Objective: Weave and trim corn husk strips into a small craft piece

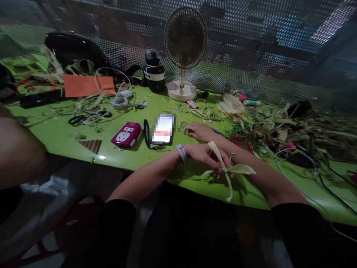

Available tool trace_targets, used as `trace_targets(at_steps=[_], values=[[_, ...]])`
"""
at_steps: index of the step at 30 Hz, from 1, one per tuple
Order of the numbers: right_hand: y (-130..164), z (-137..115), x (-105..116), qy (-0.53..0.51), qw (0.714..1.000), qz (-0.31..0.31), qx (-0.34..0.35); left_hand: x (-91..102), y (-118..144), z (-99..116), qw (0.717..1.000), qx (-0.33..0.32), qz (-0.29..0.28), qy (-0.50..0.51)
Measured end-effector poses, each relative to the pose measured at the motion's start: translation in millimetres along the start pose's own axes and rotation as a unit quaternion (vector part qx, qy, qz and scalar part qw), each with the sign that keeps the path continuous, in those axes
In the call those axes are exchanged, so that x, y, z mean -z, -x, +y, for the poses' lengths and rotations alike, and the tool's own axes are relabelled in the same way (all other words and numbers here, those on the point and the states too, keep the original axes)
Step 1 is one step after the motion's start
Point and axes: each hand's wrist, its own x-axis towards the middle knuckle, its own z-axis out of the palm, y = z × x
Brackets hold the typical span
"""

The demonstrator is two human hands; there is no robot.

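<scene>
Pinching husk strips [224, 169] in left hand [205, 154] by front edge of bench [63, 136] | likely sparing splayed ends | resting right hand [199, 131] near phone [164, 128], cannot tell grip

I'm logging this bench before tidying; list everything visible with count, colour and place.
Table: one, green, middle
Mesh screen: one, grey, behind
Fan: one, pale base, back middle
Bottle: one, black, left of fan
Packet: one, red-white, before fan
Phone: one, dark-edged, middle
Plug adapter: one, purple, left of phone
Striped card: one, brown, front left
Orange sheet: one, orange, back left
White cables: uncountable, white, left
Tube: one, white-green, back right
Leaf scraps: uncountable, green and pale, mostly right
Co-worker's arm: one, left edge
Leaf strips: several, pale, in left hand
Wristband: one, pale, left wrist
Left hand: one, black sleeve, front middle
Right hand: one, black sleeve, right of phone
Smaller clutter: unclear
</scene>
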Motion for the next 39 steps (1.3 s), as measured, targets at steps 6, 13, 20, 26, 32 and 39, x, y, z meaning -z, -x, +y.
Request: trace_targets(at_steps=[6, 13, 20, 26, 32, 39], values=[[17, 7, 1, -0.017, 0.998, 0.062, -0.014, -2.4, 1, 3, 0.999, 0.029, -0.001, -0.022], [-8, -3, 2, -0.048, 0.997, 0.035, -0.046, -2.5, 1, 2, 0.998, 0.059, -0.006, -0.024], [12, 1, 3, -0.080, 0.996, 0.020, -0.015, -2.3, 0, 1, 0.997, 0.068, -0.015, -0.020], [-1, 9, -4, -0.100, 0.991, 0.082, -0.046, 0.6, -1, -3, 0.996, 0.073, -0.040, -0.013], [-7, 9, -7, -0.097, 0.988, 0.102, -0.071, -2.8, -2, -4, 0.997, 0.074, -0.036, 0.004], [28, 45, 23, -0.255, 0.918, 0.280, -0.119, 24.1, 13, 9, 0.990, 0.037, 0.135, -0.018]])
